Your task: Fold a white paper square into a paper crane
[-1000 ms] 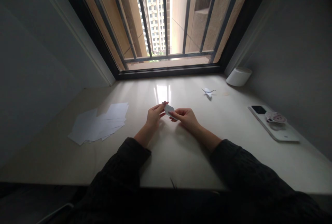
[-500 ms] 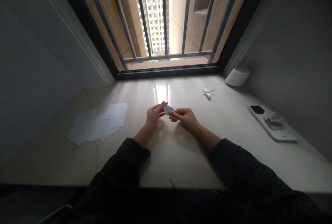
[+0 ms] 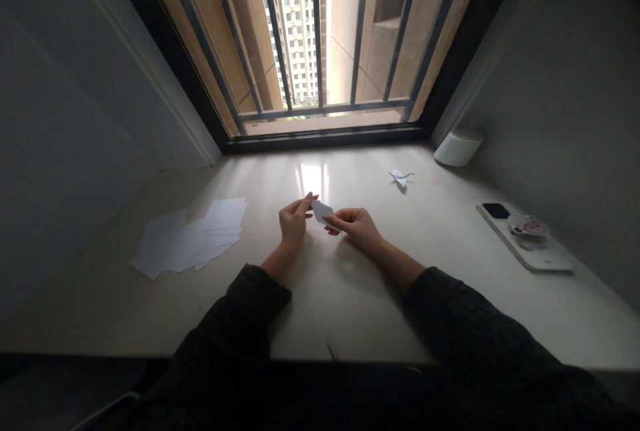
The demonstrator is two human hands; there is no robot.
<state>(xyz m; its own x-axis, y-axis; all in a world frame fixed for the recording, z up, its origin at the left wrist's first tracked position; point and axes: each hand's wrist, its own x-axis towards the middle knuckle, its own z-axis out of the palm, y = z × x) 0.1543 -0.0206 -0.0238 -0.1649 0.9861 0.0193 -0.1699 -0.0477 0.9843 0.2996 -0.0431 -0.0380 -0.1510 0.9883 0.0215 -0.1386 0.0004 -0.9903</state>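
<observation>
A small folded piece of white paper [image 3: 322, 212] is held between both hands above the middle of the pale table [image 3: 350, 298]. My left hand [image 3: 293, 222] pinches its left tip with the fingertips. My right hand [image 3: 356, 227] grips its right side, fingers curled under it. Both arms wear dark sleeves.
A loose pile of white paper sheets [image 3: 191, 240] lies at the left. A finished folded paper crane [image 3: 401, 177] stands at the back right. A white round container [image 3: 458, 147] sits in the far right corner, and a phone [image 3: 523, 235] lies near the right wall. A barred window [image 3: 320, 51] is ahead.
My left hand has shifted slightly left and up along the paper's tip. The folded paper has tilted a little. The right hand has barely moved.
</observation>
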